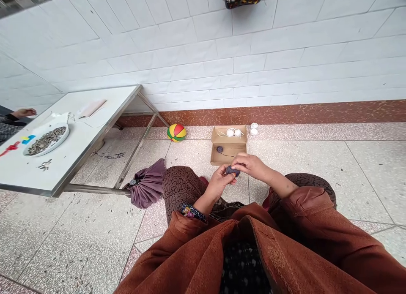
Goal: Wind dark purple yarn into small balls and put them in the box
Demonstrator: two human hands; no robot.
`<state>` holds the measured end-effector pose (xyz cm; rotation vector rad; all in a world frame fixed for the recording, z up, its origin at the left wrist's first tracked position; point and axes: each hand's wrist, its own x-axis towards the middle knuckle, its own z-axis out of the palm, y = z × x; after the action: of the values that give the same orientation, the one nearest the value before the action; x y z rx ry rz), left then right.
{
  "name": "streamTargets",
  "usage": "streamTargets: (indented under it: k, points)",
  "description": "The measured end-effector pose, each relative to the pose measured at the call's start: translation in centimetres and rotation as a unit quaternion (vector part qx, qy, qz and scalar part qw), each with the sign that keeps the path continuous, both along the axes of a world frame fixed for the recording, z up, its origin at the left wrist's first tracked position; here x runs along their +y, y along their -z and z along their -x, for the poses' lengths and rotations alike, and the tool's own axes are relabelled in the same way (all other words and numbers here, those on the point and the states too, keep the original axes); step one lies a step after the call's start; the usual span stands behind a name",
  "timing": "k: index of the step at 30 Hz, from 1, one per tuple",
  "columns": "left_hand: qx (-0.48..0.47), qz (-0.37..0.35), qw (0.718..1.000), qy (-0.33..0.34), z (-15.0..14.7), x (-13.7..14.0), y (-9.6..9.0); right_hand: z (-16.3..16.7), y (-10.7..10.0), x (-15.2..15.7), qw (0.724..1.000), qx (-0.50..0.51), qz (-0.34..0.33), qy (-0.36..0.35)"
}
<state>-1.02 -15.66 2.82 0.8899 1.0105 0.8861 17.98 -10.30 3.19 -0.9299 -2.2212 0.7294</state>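
Observation:
Between my knees my left hand (218,183) grips a small dark grey ball of yarn (233,171). From the other side, my right hand (249,164) has its fingers pinched at the top of the same ball; the strand under its fingertips is too small to make out. Just beyond them an open cardboard box (229,159) lies on the floor. A second dark grey yarn ball (220,149) sits inside it, with a dark strand running toward my hands. White yarn balls (234,132) rest in the box's lid half, and more white balls (253,129) stand beside it.
At left stands a white table (98,133) bearing a dish of seeds (47,140). A person's hand (25,112) shows at its far edge. A purple cloth bag (147,184) hangs by the table leg. A colourful ball (176,132) lies near the tiled wall (203,68).

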Motion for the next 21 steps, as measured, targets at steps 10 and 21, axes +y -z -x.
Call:
streamTargets:
  k: [10, 21]
  points:
    - [-0.117, 0.06, 0.991, -0.024, -0.2, 0.2, -0.8, 0.9, 2.7, 0.0, 0.986, 0.069, 0.07, 0.132]
    - [-0.038, 0.017, 0.996, -0.084, 1.3, 0.9, -0.5, 0.6, -0.7, -2.8, 0.993, -0.089, -0.001, -0.082]
